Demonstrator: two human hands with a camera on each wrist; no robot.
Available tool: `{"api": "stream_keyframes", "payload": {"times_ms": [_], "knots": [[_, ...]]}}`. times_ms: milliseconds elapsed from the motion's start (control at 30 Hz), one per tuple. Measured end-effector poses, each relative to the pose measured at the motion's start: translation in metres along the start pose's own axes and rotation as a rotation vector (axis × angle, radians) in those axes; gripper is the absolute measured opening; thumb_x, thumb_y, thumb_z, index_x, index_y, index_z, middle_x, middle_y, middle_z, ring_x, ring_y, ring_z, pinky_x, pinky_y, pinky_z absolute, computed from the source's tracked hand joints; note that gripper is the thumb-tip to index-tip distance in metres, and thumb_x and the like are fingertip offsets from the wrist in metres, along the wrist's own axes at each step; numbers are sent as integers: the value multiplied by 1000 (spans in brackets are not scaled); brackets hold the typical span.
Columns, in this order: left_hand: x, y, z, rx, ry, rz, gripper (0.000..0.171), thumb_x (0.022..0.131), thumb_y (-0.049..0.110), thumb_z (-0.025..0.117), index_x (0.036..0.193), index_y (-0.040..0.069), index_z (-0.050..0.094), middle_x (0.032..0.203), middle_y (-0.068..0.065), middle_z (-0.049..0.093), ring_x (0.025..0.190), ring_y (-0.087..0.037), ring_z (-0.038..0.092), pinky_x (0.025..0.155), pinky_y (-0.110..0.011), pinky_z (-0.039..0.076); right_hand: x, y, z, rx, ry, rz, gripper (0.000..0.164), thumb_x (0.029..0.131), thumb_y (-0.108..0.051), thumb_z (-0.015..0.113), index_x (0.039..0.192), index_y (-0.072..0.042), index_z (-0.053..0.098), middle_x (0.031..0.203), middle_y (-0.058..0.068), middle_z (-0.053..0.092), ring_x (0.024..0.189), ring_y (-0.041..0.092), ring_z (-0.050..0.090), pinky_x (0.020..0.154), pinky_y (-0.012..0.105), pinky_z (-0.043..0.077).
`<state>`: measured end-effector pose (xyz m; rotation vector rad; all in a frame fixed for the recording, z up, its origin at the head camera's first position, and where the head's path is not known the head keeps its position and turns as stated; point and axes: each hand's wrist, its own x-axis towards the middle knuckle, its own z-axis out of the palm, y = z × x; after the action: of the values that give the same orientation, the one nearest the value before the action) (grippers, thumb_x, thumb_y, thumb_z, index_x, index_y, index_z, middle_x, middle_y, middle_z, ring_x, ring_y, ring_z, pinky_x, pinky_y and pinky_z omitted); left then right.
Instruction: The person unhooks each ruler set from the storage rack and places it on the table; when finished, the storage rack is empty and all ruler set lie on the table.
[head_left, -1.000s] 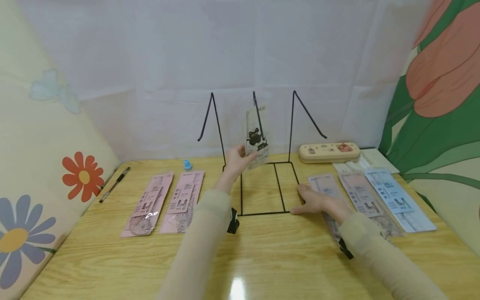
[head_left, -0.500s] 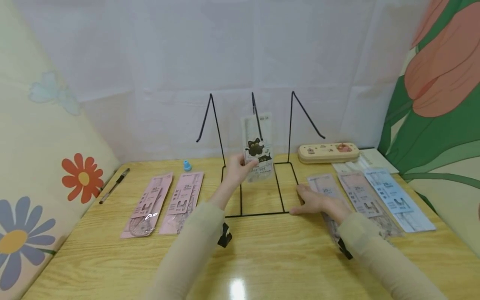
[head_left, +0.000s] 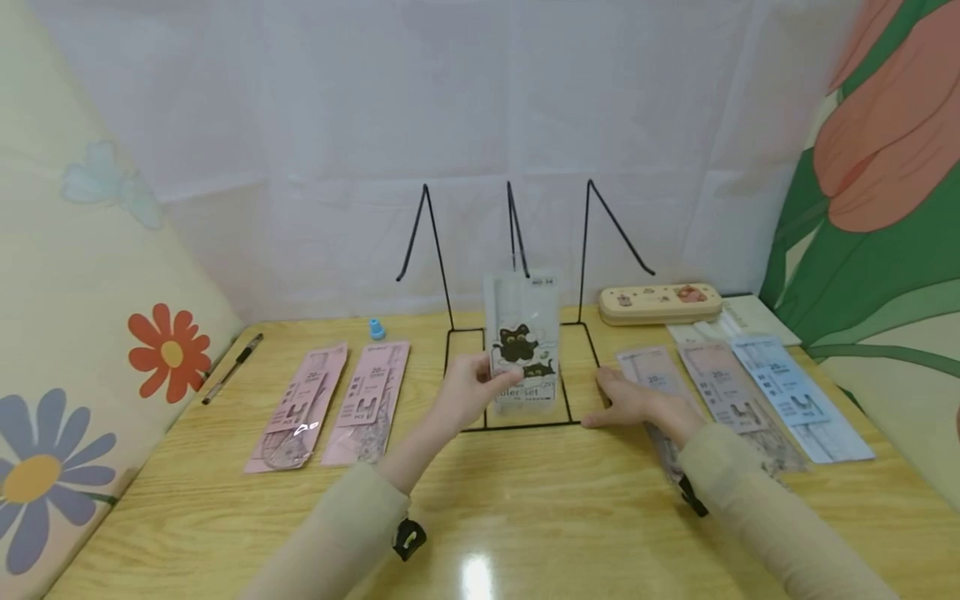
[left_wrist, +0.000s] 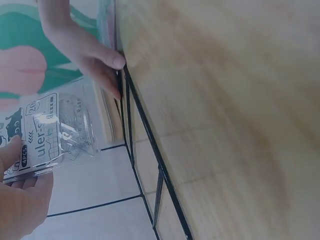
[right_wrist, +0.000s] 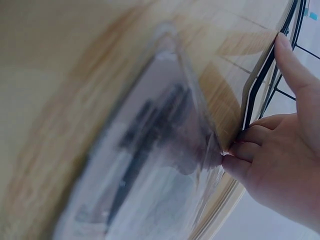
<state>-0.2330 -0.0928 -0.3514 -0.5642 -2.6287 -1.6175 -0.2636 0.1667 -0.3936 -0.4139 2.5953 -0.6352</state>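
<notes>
My left hand (head_left: 471, 390) pinches a clear-wrapped ruler set (head_left: 525, 342) with black cats on it, thumb in front and fingers behind. The pack stands upright before the black wire display rack (head_left: 517, 427). Its top edge overlaps the tip of the rack's middle hook in the head view. In the left wrist view, the transparent lower end of the ruler set (left_wrist: 75, 125) shows its printed markings. My right hand (head_left: 633, 402) holds the rack's front right corner, thumb at the front bar and fingers along the side bar (right_wrist: 265, 75).
Two pink ruler packs (head_left: 367, 400) lie left of the rack, with a black pen (head_left: 232, 368) and a small blue cone-shaped piece (head_left: 377, 329) nearby. On the right are several more packs, including a blue one (head_left: 798, 400), and a cream pencil case (head_left: 660, 305).
My left hand has brought the ruler set down and nearer along the middle hook, from behind its arm to its tip. The right hand has stayed at the rack's corner.
</notes>
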Motion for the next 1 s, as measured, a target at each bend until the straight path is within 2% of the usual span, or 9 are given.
{"api": "stream_keyframes", "payload": {"times_ms": [100,200,267,333,400,500,633,800,1000], "knots": [[-16,4,-1,-44,-40,3,19,88,17,66,99,2,71,87,-14,72,64,-12,59,56,-21,47,0,0,0,-12,8,11,101,87,-45,63,146,12,4,152,34,3,143,44,7,118,52,12],[-30,6,-4,-94,-76,14,23,87,14,66,107,1,68,100,-16,72,81,-15,69,67,-23,55,0,0,0,-15,17,23,101,87,-45,64,147,11,4,152,33,4,143,43,9,118,51,12],[-40,6,-8,-107,-95,10,25,87,14,66,108,0,67,102,-17,71,83,-16,70,71,-25,57,1,-1,1,-16,19,29,101,87,-45,64,147,11,5,152,33,5,143,43,9,118,51,12],[-50,2,-16,-97,-110,16,26,87,15,66,106,-2,67,98,-19,71,77,-14,68,66,-23,55,1,-1,2,-14,18,35,101,86,-46,64,147,10,5,153,33,5,143,43,9,118,51,12],[-60,-3,-29,-63,-113,-18,28,87,19,66,106,-2,67,96,-18,71,73,-11,65,63,-22,54,1,-1,2,-14,18,32,101,87,-46,64,147,11,5,153,33,5,143,44,9,118,52,12],[-75,-16,-54,4,-109,-95,34,88,25,66,109,-1,65,96,-16,71,73,-10,63,62,-21,52,1,-1,2,-18,18,37,101,87,-46,63,147,10,4,153,32,4,143,43,8,118,51,11],[-90,-33,-99,52,-109,-173,42,92,27,59,122,-4,56,106,-21,68,86,-16,68,74,-27,56,1,1,1,-23,21,44,101,87,-46,63,147,9,4,154,31,4,144,42,8,118,51,11],[-99,-54,-152,109,-80,-224,47,99,23,50,130,-12,45,114,-29,62,93,-19,69,78,-30,56,1,2,2,-21,15,50,102,86,-47,64,147,10,4,154,31,3,144,42,7,118,51,11],[-106,-69,-212,296,-67,-379,56,100,32,46,128,-17,44,115,-29,63,94,-22,66,82,-44,54,1,1,3,-17,12,48,103,86,-47,64,147,10,4,154,31,2,144,42,6,118,51,10]]}}
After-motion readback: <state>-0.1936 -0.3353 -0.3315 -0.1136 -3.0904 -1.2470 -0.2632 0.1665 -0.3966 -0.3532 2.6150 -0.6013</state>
